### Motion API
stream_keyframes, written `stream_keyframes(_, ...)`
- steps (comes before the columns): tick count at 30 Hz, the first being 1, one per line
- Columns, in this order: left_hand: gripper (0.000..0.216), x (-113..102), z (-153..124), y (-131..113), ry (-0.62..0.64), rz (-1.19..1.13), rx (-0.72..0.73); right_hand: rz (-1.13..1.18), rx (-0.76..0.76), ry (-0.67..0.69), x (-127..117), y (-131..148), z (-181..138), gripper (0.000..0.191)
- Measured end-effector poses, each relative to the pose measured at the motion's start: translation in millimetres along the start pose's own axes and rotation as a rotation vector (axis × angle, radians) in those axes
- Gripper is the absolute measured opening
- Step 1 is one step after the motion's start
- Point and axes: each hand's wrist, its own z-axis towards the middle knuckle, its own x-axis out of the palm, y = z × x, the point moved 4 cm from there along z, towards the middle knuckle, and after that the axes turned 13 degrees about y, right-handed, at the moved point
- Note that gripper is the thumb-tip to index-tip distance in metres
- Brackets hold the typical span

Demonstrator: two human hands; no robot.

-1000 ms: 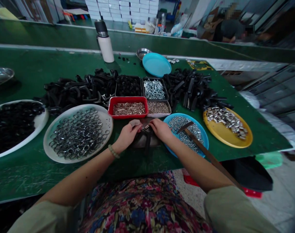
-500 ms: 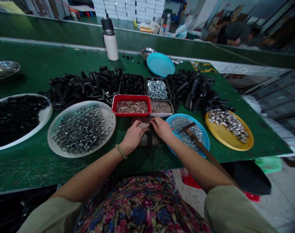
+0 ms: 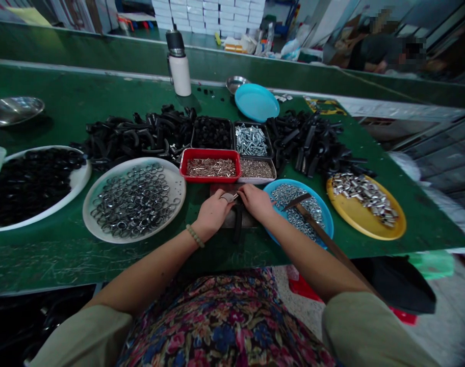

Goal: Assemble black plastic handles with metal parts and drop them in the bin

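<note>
My left hand [image 3: 212, 214], with a beaded bracelet at the wrist, pinches a small shiny metal piece [image 3: 235, 195]. The fingertips of my right hand [image 3: 256, 202] are closed at the same spot, almost meeting the left ones; what they grip is hidden. Below the fingertips a black curved plastic handle [image 3: 237, 225] hangs toward me, over a flat metal plate [image 3: 250, 220] on the table. Just beyond the hands stand a red tray [image 3: 210, 179] of copper-coloured rivets and a pale tray [image 3: 257, 179] of small metal parts.
To the left is a white plate [image 3: 87, 216] of metal rings. A blue plate [image 3: 329, 224] of small nuts, with a hammer [image 3: 314, 224] lying across it, borders my right forearm. Further right sits a yellow plate [image 3: 351, 219] of metal sleeves. Black handles [image 3: 307, 140] are heaped behind.
The whole view has shifted slightly, so the table's things appear a little further right. Both hands keep their pinch together over the black handle.
</note>
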Motion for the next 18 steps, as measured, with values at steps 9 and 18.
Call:
stream_keyframes(9, 0.030, 0, -1, -2, 0.016, 0.069, 0.031, 0.007, -0.115, 0.080, 2, 3, -9, 0.025)
stream_keyframes(18, 0.034, -4, -3, -3, -0.004, 0.042, 0.057, 0.636, 0.149, -0.268, -35, -59, -73, 0.038)
